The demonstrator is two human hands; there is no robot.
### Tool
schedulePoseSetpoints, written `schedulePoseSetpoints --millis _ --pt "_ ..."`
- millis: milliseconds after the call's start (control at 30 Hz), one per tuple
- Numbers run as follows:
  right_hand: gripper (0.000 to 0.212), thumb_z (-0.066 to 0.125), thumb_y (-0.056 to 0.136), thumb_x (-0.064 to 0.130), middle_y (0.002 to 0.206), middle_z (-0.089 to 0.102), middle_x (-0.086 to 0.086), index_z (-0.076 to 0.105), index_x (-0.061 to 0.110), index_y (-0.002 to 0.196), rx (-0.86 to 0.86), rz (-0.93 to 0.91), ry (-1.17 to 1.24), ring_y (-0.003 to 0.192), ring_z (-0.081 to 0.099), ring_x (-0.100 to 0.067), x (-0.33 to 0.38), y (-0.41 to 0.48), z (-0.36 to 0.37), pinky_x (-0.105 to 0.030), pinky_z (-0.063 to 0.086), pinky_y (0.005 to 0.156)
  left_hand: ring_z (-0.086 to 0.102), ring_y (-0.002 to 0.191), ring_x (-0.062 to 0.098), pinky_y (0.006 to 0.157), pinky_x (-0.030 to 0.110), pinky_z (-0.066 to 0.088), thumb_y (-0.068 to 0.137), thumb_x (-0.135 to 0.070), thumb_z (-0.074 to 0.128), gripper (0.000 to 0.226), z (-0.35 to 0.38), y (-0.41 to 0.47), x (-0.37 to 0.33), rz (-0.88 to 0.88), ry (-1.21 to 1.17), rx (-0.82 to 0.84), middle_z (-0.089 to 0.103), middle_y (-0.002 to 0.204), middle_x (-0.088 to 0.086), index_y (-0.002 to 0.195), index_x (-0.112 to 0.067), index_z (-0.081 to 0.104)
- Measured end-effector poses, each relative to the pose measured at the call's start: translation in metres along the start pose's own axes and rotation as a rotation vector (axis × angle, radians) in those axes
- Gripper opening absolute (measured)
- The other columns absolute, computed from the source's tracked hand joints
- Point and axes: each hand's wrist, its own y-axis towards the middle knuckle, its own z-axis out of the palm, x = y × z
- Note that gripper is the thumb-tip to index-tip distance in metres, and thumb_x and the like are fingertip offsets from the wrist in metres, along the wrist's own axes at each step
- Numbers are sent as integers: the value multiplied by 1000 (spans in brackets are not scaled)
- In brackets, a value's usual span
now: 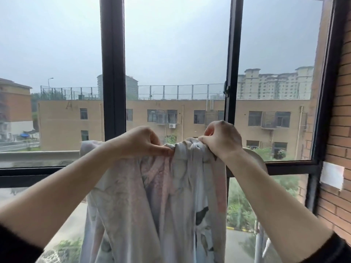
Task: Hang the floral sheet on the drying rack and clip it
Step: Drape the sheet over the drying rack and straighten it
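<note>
sheet: the floral sheet (pixel 157 196) hangs in the lower middle of the frame. its top is bunched over the drying rack (pixel 256 158), and its pale pink and grey folds run down past the bottom edge.
rack: only a white rounded end shows, just right of the right wrist. the rest is hidden by the cloth.
left hand: the left hand (pixel 140 141) is at the middle of the frame, thumb and fingers pressed together, pinching the gathered top of the sheet.
right hand: the right hand (pixel 222 139) has its fingers curled and clamped on the same bunch. the 2 hands are near but apart.
behind: a black window frame (pixel 113 73), a tan building (pixel 190 118) outside and grey sky above.
right edge: a brick wall (pixel 340 130).
</note>
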Motion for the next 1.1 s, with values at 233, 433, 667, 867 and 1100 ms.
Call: schedulePoseSetpoints --millis 233,433,667,867,1100 --pt "55 38 98 49 67 65 -1 65 13 65 121 -236 42 72 59 -17 -19 -36 -17 -32 42 72 18 46 14 51 29 17 73 -64 66 64 -1 0 -7 5 2 1 22 49 -3 44 -18 31" --pt "36 55 93 42 118 65 5 62 23 124 75 -323 58 115 50 -20 -29 -67 -6 -35 32 101 23 41 10 42 18 24 76 -58 67 58 -1 -10 -6 79 73 -80 25 43 -9 47 -15 40" --pt "22 58 94 27 107 69 6 68 20 113 68 -428 180 102 60 -18 -6 -65 7 -41 37 99 60 109 -1 96 25 47 71 -61 64 57 -6 -15 2 181 105 -101 66 118 -16 121 -33 64" --pt "23 57 95 26 111 68 12 67 23 116 31 -427 227 106 58 -11 0 -65 20 -43 28 108 63 85 -5 78 16 48 78 -37 74 26 1 -2 2 161 -17 -87 69 91 -22 103 -33 72" --pt "58 66 87 35 135 53 4 49 11 138 -160 -249 386 133 40 -9 -21 -98 16 -25 28 115 45 58 -1 58 16 34 80 -41 71 19 6 8 -8 141 -16 -63 54 61 -20 94 -29 74"
